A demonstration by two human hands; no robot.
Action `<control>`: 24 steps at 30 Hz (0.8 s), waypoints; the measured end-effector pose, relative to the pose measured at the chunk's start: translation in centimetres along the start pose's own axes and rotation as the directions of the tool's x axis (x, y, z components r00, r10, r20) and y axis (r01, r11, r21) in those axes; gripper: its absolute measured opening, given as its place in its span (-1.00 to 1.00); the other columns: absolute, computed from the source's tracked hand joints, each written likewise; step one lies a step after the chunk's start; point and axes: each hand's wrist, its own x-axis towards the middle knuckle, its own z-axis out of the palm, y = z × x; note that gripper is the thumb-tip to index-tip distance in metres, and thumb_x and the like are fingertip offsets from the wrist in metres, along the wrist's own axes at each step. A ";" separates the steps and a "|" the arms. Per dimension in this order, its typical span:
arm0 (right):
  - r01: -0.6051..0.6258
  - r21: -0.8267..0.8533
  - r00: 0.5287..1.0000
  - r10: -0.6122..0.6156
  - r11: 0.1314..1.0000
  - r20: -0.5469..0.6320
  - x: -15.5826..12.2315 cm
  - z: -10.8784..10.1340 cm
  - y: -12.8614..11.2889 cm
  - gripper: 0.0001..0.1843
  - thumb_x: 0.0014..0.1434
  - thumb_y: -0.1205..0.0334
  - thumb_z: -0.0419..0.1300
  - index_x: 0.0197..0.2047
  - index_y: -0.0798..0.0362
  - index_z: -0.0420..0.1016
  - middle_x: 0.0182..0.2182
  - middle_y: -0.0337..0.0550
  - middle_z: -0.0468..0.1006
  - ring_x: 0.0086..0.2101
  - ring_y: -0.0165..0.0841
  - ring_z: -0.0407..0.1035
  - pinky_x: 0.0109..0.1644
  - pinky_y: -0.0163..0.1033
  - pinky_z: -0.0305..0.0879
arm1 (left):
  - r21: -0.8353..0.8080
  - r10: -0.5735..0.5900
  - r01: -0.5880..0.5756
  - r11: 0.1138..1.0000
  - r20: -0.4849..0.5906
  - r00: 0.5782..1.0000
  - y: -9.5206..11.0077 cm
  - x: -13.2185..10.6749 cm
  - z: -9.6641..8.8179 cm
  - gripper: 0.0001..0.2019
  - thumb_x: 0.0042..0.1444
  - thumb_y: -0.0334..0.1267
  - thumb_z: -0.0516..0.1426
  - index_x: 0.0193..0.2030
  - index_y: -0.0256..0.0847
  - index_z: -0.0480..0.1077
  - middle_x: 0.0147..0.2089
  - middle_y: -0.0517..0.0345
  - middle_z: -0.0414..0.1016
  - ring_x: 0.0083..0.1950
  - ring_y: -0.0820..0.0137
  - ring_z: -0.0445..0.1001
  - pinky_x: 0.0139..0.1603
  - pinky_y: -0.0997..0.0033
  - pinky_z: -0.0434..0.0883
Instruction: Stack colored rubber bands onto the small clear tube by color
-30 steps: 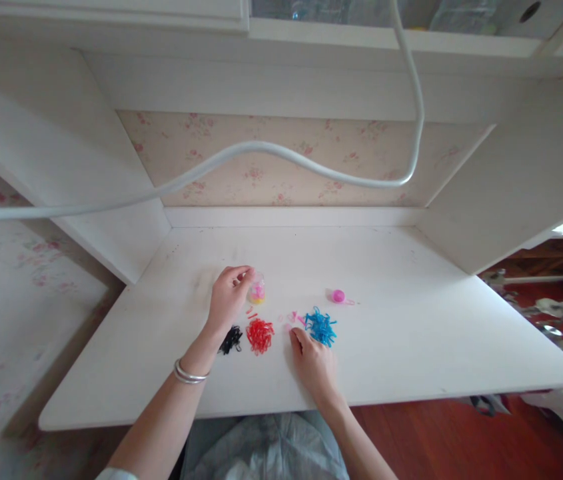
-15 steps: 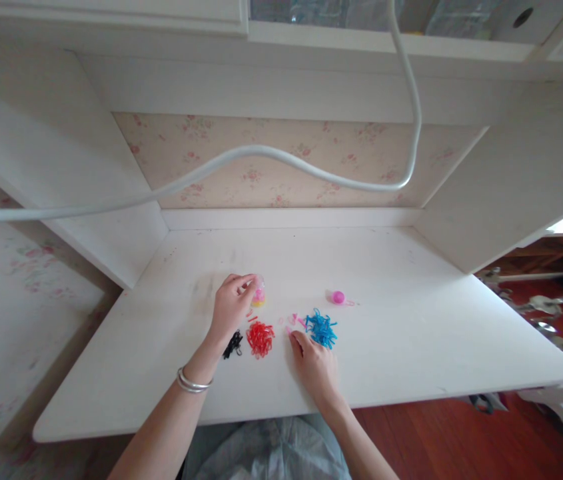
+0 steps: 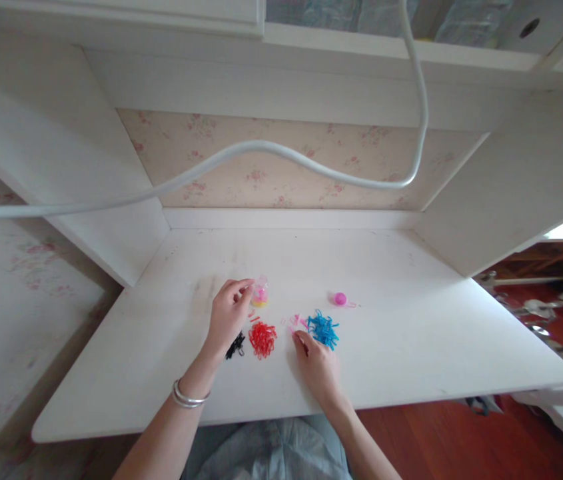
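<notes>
- Evidently the left hand (image 3: 230, 312), just left of the middle of the frame, has its thumb and fingertips closed on the upper left edge of a small clear container (image 3: 260, 293).
- The container sits near the middle of the frame, slightly below it, with pink showing inside and yellow at its base; whether it leans is too small to tell.
- The right hand (image 3: 318, 367), in the lower middle of the frame, rests low with its fingers curled and fingertips at the near edge of some pink bands (image 3: 299, 322). Whether it pinches one cannot be told.
- Touching or nearly touching the pink bands on their right is a heap of blue bands (image 3: 324, 329), just above the right hand.
- A heap of red bands (image 3: 262, 340) lies between the two hands, below the container, with a few loose red pieces (image 3: 254, 317) above it.
- Black bands (image 3: 236, 346) lie left of the red heap, partly hidden by the left wrist, which wears a silver bracelet (image 3: 190, 397).
- Right of centre, well apart from the container, is a round pink piece (image 3: 340, 299).
- All these bands lie on the white desk (image 3: 426, 347); a white cable (image 3: 281, 149) curves across the upper half of the frame.
</notes>
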 end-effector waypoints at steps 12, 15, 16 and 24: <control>0.017 0.494 0.994 0.041 0.869 -0.106 6.9 -3.8 -8.7 -0.54 0.19 -0.12 0.03 -0.23 0.06 0.57 -0.67 -0.37 0.23 -0.62 -0.49 0.10 -0.53 -0.40 0.00 | -0.055 -0.174 0.195 0.979 0.265 0.948 -2.9 -12.1 2.2 -0.76 0.19 -0.19 0.01 -0.19 -0.21 0.47 -0.35 0.15 0.42 -0.44 0.48 0.29 -0.42 0.50 0.26; 0.047 0.488 0.994 0.009 0.871 -0.112 8.3 -3.6 -10.0 -0.56 0.19 -0.10 0.03 -0.23 0.05 0.58 -0.68 -0.38 0.20 -0.62 -0.49 0.07 -0.54 -0.40 -0.03 | -0.041 -0.156 0.175 0.984 0.290 0.944 -3.2 -13.1 2.4 -0.74 0.21 -0.21 -0.01 -0.16 -0.20 0.47 -0.30 0.13 0.43 -0.38 0.46 0.33 -0.36 0.49 0.28; 0.055 0.481 0.993 0.001 0.875 -0.115 8.6 -3.5 -10.2 -0.56 0.19 -0.10 0.03 -0.23 0.05 0.58 -0.68 -0.38 0.20 -0.62 -0.50 0.07 -0.53 -0.40 -0.02 | -0.041 -0.148 0.167 0.985 0.295 0.944 -3.2 -13.1 2.3 -0.74 0.22 -0.21 -0.02 -0.15 -0.20 0.47 -0.30 0.13 0.43 -0.37 0.46 0.34 -0.35 0.49 0.28; 0.088 0.419 0.991 -0.039 0.903 -0.124 8.8 -2.9 -10.7 -0.57 0.19 -0.08 0.02 -0.25 0.02 0.58 -0.67 -0.37 0.28 -0.62 -0.50 0.12 -0.50 -0.41 0.01 | -0.047 -0.129 0.151 0.987 0.310 0.942 -3.2 -12.6 1.9 -0.75 0.23 -0.23 -0.02 -0.15 -0.18 0.47 -0.29 0.14 0.41 -0.35 0.46 0.33 -0.33 0.49 0.27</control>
